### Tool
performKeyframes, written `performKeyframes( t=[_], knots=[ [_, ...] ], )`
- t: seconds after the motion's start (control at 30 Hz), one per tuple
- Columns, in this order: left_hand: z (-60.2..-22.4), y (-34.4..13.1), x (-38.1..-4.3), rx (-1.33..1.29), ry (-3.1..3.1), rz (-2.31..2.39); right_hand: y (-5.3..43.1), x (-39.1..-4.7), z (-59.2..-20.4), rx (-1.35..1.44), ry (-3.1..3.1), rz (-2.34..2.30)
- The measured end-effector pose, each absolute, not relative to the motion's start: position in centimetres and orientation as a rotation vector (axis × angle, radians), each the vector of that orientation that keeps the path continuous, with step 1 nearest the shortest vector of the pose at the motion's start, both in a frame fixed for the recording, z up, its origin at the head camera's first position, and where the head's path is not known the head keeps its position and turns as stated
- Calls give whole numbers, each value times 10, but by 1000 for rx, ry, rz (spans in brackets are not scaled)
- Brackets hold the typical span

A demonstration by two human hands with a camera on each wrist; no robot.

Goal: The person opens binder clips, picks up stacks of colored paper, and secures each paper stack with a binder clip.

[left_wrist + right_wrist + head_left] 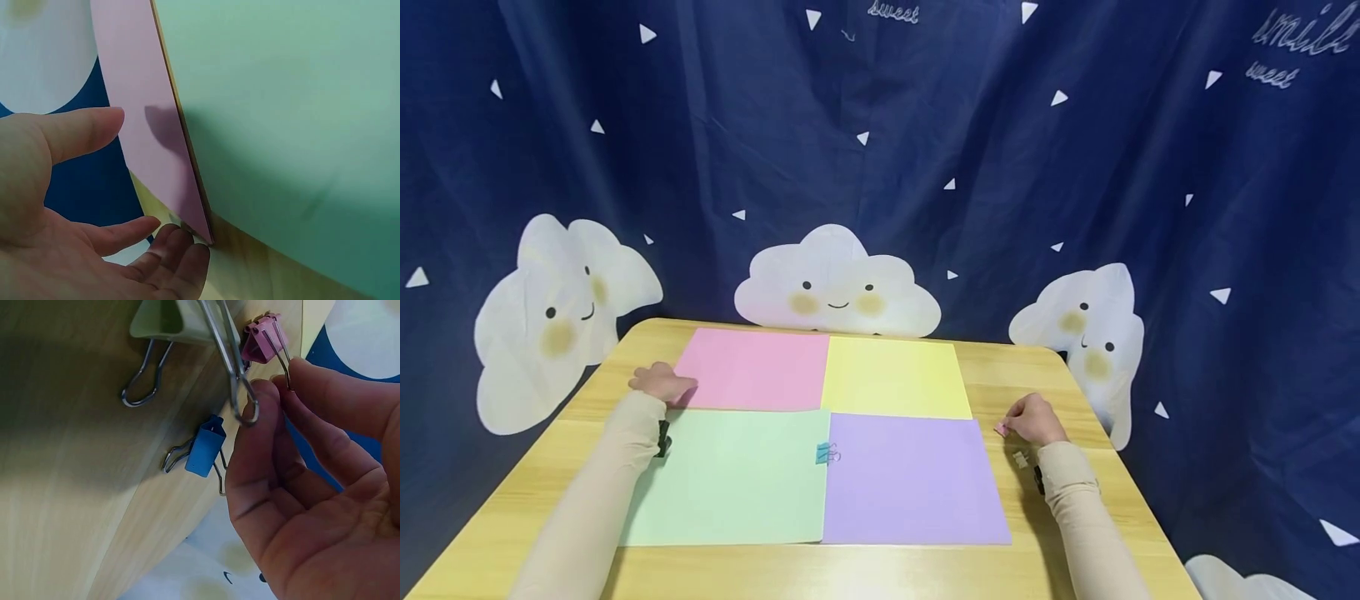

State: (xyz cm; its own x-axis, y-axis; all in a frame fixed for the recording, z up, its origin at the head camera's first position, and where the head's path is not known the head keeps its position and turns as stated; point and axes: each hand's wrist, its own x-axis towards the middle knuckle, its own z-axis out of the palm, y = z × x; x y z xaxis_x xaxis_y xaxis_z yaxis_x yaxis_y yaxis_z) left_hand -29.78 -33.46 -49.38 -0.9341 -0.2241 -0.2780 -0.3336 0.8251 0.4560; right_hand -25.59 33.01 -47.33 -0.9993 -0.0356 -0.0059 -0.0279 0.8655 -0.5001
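Observation:
In the right wrist view, my right hand (331, 456) pinches a small pink binder clip (262, 342) by its wire handle, over the table to the right of the sheets. Close to it lie a pale green binder clip (187, 322) and a blue binder clip (206, 447); the hand hides the blue one in the head view. My left hand (662, 383) is at the near left corner of the pink sheet (752, 371). Its thumb stands apart above the paper, and the fingertips (199, 253) reach that corner.
A mint green sheet (737, 483) and a purple sheet (917, 492) lie in front, with a teal binder clip (823, 453) at their shared edge. Behind the purple one is a yellow sheet (895, 379). A navy curtain (880, 183) hangs behind the wooden table (925, 575).

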Motion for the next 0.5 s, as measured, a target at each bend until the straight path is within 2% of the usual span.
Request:
performKeyframes(
  t=[0.5],
  knots=[
    [-496, -325, -307, -564, 2793, 732, 328, -258, -475, -36, 3015, -796]
  ],
)
